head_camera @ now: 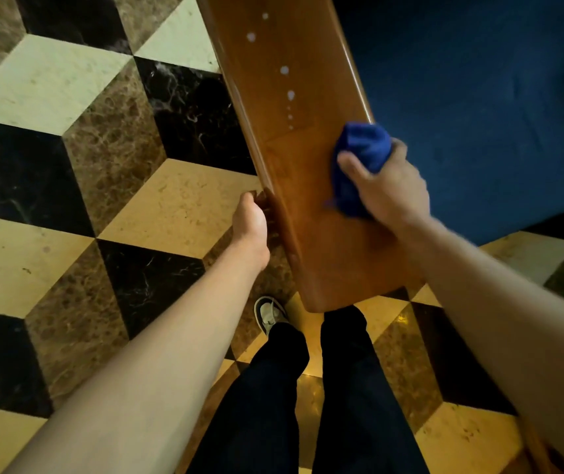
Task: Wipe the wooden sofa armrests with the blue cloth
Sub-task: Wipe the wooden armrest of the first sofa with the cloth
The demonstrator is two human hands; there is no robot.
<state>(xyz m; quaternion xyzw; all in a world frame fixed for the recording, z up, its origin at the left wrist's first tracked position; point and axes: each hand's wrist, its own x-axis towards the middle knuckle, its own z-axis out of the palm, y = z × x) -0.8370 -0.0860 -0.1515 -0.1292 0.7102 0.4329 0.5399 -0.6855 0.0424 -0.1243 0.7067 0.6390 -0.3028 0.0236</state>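
Note:
A glossy brown wooden armrest [294,138] runs from the top of the head view down to its rounded near end above my legs. Small white light spots show along its far half. My right hand [390,186] grips a bunched blue cloth [359,159] and holds it on the armrest's right side, near the middle. My left hand [251,218] is at the armrest's left edge, fingers curled against its side; they are mostly hidden behind the palm.
A dark blue sofa seat [479,97] lies right of the armrest. The floor [85,165] is polished marble in a cube pattern of cream, brown and black tiles. My legs in dark trousers and one shoe [268,314] stand below the armrest's end.

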